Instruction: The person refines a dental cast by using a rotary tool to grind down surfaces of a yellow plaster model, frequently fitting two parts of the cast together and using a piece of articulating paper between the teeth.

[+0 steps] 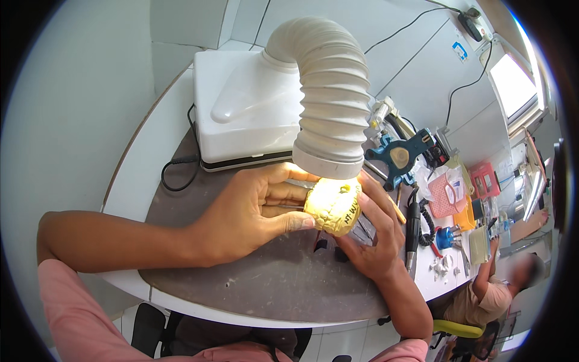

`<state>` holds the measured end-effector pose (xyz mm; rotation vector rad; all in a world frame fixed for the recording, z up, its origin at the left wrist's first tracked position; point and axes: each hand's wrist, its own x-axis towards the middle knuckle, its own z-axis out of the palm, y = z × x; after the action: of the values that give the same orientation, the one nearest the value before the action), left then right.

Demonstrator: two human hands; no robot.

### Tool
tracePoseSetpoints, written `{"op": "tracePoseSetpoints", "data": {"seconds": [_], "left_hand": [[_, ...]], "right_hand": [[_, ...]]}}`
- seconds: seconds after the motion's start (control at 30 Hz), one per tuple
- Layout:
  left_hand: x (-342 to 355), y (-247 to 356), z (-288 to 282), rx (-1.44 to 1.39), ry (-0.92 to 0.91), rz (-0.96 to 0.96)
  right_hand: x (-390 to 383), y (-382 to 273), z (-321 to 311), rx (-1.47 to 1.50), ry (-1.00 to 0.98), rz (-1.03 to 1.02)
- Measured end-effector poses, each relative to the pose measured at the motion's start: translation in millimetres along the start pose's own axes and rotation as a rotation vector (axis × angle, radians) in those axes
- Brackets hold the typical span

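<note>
A yellow dental plaster cast (333, 218) with dark handwriting on its side is held between both my hands, just below the mouth of a ribbed white hose (333, 108). Bright light from there washes out its upper left part. My left hand (256, 211) grips the cast from the left, thumb along its lower edge and fingers behind. From the right, my right hand (379, 235) closes round it, fingers over the far side and thumb underneath. Some small dark tools beneath the cast are partly hidden by my right hand.
The hose rises from a white box-shaped suction unit (247, 108) with a black cable. A dark blue articulator (401, 158), a black handpiece (413, 229) with coiled cord, a pink basket (446, 196) and white plaster scraps (443, 265) lie rightward. Another person (482, 295) sits at far right.
</note>
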<state>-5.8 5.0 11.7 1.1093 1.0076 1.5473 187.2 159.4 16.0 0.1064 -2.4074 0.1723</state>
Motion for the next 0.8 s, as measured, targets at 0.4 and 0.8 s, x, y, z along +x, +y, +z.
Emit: {"op": "tracePoseSetpoints", "data": {"seconds": [0.4, 0.8], "left_hand": [[3.6, -10.0, -2.1, -0.035, 0.092, -0.064], [6.9, -1.2, -9.2, 0.052, -0.055, -0.211]], "right_hand": [[12.1, -9.9, -3.9, 0.057, -0.091, 0.136], [-2.6, -2.9, 2.3, 0.416, -0.085, 0.425]]}}
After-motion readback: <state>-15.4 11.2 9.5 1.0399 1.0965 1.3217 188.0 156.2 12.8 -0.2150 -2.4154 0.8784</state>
